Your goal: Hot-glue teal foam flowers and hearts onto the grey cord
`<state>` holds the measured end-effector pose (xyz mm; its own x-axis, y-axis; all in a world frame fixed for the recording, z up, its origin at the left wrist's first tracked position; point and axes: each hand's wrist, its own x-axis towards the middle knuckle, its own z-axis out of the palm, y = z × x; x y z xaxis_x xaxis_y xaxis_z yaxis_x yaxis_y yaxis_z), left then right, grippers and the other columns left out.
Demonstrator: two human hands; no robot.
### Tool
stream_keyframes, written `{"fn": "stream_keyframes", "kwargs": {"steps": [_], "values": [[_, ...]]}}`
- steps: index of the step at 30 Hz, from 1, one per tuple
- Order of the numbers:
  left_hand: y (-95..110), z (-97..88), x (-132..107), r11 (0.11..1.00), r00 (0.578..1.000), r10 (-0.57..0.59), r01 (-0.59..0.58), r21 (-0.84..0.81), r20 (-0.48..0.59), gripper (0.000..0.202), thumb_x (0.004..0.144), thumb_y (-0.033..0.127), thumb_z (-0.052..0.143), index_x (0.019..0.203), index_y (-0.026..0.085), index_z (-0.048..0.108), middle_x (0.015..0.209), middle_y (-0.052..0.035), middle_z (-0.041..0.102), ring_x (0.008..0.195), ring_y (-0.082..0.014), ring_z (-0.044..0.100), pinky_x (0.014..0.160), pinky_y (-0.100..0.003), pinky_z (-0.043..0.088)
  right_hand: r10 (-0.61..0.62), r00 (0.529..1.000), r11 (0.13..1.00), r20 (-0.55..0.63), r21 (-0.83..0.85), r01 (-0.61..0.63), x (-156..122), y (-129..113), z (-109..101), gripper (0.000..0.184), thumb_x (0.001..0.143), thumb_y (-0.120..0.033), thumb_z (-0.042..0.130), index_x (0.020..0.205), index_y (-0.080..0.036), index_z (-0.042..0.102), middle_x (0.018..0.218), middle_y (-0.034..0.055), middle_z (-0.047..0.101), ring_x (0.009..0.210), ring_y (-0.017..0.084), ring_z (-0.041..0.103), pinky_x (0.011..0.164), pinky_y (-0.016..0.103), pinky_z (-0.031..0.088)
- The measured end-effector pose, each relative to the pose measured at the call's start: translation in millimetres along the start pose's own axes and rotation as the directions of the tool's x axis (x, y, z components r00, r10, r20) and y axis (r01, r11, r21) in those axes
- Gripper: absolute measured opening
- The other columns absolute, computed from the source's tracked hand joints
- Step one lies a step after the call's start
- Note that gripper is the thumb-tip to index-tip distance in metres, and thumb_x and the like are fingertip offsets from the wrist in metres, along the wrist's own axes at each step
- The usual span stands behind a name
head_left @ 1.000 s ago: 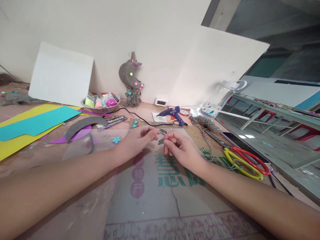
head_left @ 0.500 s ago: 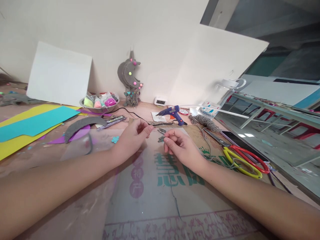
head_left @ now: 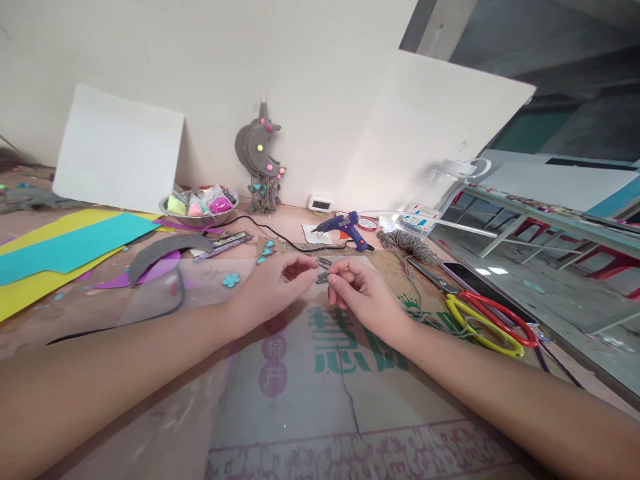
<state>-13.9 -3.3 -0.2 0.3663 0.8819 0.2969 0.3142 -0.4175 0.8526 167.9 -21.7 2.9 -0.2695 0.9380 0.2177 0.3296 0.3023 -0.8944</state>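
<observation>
My right hand (head_left: 356, 291) pinches a small grey felt piece (head_left: 321, 279) between thumb and forefinger, just above the cardboard sheet (head_left: 320, 393). My left hand (head_left: 280, 283) is curled beside it, its fingertips pinched together and almost touching the same piece; what they hold is too small to make out. A small metal snipper (head_left: 325, 263) lies just behind both hands. A blue glue gun (head_left: 346, 228) stands further back, its black cord running off to the left.
Yellow and red scissors (head_left: 487, 321) and a phone (head_left: 465, 275) lie at the right by a ball of grey twine (head_left: 407, 244). A bowl of coloured pom-poms (head_left: 200, 204), teal and yellow sheets (head_left: 70, 250), and a grey felt moon hanging (head_left: 260, 157) stand at the back left.
My left hand drew back to the left, then came back toward the right hand's felt piece. The right hand stayed nearly still.
</observation>
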Motion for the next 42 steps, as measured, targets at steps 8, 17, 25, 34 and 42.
{"fn": "stream_keyframes", "kwargs": {"steps": [8, 17, 25, 34, 42], "values": [[3.0, 0.4, -2.1, 0.998, 0.999, 0.012, -0.014, 0.054, 0.033, 0.02, 0.08, 0.032, 0.051, 0.073, 0.017, 0.062, 0.069, 0.0021, 0.061, 0.062, -0.0107, 0.052, 0.058, -0.023, 0.04, 0.01, 0.998, 1.0, 0.054, 0.012, -0.011, -0.1, 4.1, 1.7, 0.02, 0.084, -0.034, 0.052, 0.096, -0.018, 0.049, 0.056, -0.005, 0.054, 0.047, 0.008, 0.044, 0.049, 0.022, 0.037], [6.2, -1.6, -2.4, 0.999, 0.999, -0.006, 0.005, 0.049, 0.032, 0.02, 0.08, 0.032, 0.051, 0.071, 0.017, 0.061, 0.067, 0.002, 0.059, 0.061, -0.0108, 0.051, 0.056, -0.023, 0.038, 0.008, 0.995, 0.999, 0.1, 0.036, -0.012, 1.1, 5.4, 0.8, 0.025, 0.084, -0.037, 0.052, 0.099, -0.017, 0.048, 0.055, -0.005, 0.052, 0.047, 0.008, 0.042, 0.048, 0.022, 0.035], [4.0, 2.8, -4.8, 0.976, 0.988, 0.152, -0.154, 0.157, 0.025, 0.017, 0.081, 0.023, 0.05, 0.069, 0.019, 0.061, 0.068, 0.0036, 0.062, 0.066, -0.0113, 0.055, 0.062, -0.023, 0.039, -0.061, 0.994, 0.995, -0.087, -0.084, 0.053, -1.7, -2.7, -2.3, 0.025, 0.083, -0.041, 0.054, 0.086, -0.017, 0.056, 0.062, -0.0031, 0.045, 0.052, 0.009, 0.04, 0.048, 0.023, 0.034], [7.3, 3.1, -6.1, 0.963, 0.988, 0.141, -0.153, 0.224, 0.067, 0.021, 0.081, 0.027, 0.046, 0.07, 0.019, 0.062, 0.072, 0.0015, 0.064, 0.069, -0.0138, 0.056, 0.065, -0.026, 0.042, -0.046, 0.999, 0.995, -0.024, -0.092, 0.043, -1.5, 1.2, 0.9, 0.021, 0.082, -0.039, 0.056, 0.08, -0.019, 0.054, 0.064, -0.0025, 0.047, 0.055, 0.01, 0.042, 0.05, 0.023, 0.034], [8.5, 3.1, -6.8, 0.971, 0.989, 0.136, -0.143, 0.192, 0.053, 0.018, 0.08, 0.022, 0.048, 0.07, 0.019, 0.062, 0.07, 0.0033, 0.064, 0.067, -0.0119, 0.056, 0.065, -0.024, 0.042, -0.061, 0.998, 0.998, -0.005, -0.028, 0.061, -2.9, -3.7, -2.3, 0.023, 0.086, -0.041, 0.05, 0.086, -0.018, 0.054, 0.066, -0.0009, 0.053, 0.054, 0.01, 0.044, 0.05, 0.023, 0.036]]}}
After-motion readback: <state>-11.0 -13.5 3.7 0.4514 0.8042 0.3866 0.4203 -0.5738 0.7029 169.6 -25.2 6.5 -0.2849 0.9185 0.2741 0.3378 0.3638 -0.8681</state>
